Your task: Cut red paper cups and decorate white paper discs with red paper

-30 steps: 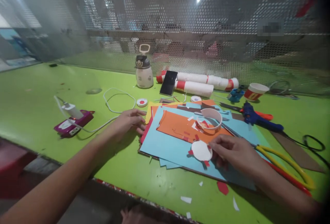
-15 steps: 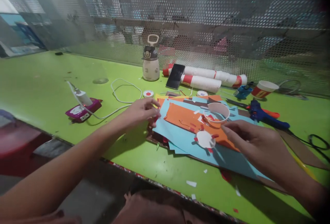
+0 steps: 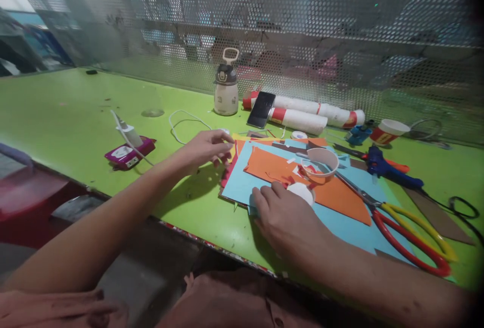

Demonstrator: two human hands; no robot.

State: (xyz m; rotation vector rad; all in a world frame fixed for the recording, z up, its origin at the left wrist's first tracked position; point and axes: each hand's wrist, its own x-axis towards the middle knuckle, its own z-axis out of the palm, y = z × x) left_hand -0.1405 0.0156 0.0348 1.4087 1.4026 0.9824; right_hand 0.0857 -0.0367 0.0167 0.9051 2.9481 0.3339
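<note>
On the green table [image 3: 75,111], before a perforated screen [image 3: 234,5]: a stack of coloured paper [image 3: 241,182]. Newly changed: the place of the right hand [image 3: 289,219], from the stack's right half to its near edge, toward the left corner, partly covering the white disc [image 3: 302,193] atop the stack. Probably a shift of work toward that edge. Bent fingers there, tips part hidden (cannot tell whether pinching anything). Just beside the stack's left edge, the left hand [image 3: 206,149], fingers loosely apart, nothing visible in them. On the stack's right side, scissors [image 3: 369,199], now uncovered. Behind the stack, phone [image 3: 260,110] and bottle [image 3: 226,99]. In the way atop it: a paper ring [image 3: 321,155], just beyond the disc.
</note>
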